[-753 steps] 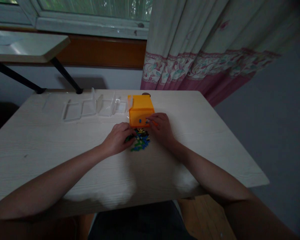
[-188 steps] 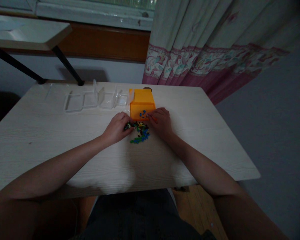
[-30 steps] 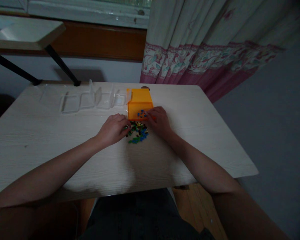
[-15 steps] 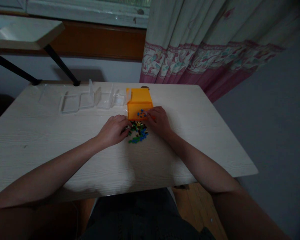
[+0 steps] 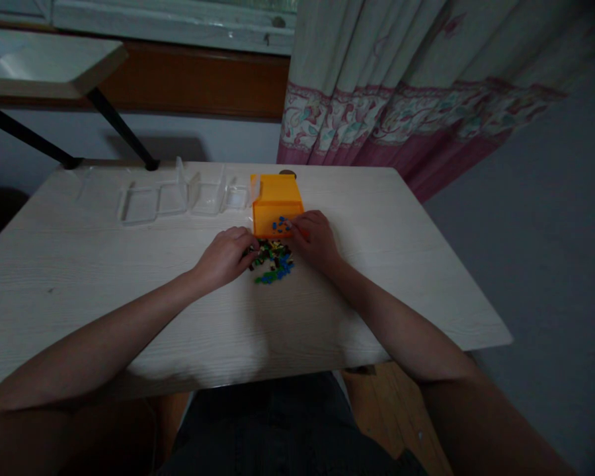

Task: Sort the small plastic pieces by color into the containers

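A small pile of tiny coloured pieces [image 5: 274,259], blue, green, black and yellow, lies on the pale wooden table [image 5: 129,297]. Just behind it stands an orange plastic box [image 5: 276,205] with several blue pieces inside. My left hand [image 5: 224,256] rests at the pile's left edge, fingers curled onto the pieces. My right hand [image 5: 315,240] is at the box's front right corner, fingers pinched close together over the blue pieces; what it holds is too small to see.
Several clear plastic trays and lids [image 5: 178,198] lie in a row left of the orange box. A second table [image 5: 49,66] with black legs stands behind at the left. A pink-trimmed curtain [image 5: 401,99] hangs at the back right.
Over the long span more blue pieces have gathered in the orange box. In the last second both hands have barely shifted beside the pile.
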Motion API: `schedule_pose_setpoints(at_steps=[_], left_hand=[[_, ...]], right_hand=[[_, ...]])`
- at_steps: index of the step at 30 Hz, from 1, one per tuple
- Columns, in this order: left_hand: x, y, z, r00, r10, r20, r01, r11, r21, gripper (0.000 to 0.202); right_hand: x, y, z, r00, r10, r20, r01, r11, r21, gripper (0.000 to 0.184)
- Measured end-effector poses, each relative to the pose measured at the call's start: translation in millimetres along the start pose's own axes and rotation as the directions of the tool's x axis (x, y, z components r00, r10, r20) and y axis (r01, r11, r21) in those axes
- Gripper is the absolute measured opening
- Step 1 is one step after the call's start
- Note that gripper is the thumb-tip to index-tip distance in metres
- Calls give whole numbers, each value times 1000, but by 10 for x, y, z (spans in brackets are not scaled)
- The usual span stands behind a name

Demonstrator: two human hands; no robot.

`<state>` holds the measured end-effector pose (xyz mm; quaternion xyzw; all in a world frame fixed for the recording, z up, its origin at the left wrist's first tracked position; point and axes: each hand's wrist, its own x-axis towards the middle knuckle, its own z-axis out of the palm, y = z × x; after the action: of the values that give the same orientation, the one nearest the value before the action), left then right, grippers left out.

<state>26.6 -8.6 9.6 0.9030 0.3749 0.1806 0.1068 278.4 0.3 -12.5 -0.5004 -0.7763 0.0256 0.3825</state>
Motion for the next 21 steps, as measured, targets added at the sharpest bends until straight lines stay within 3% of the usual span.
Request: schedule_pose_setpoints(at_steps=[12,18,21], left_hand=[[13,-3,38,997,-18,-70,12,996,-85,20],[44,7,62,977,-128,-171,68,945,-320,24],[40,23,83,965,-226,-136,131,859,-495,25]], right_hand=[[-3,-38,-19,1000,6,16,-6,1000,-6,34],[-26,-192,-68,988,-140,62,142,989,-30,26],[-43,-276,-82,971,-212,112,215,976,-24,23]])
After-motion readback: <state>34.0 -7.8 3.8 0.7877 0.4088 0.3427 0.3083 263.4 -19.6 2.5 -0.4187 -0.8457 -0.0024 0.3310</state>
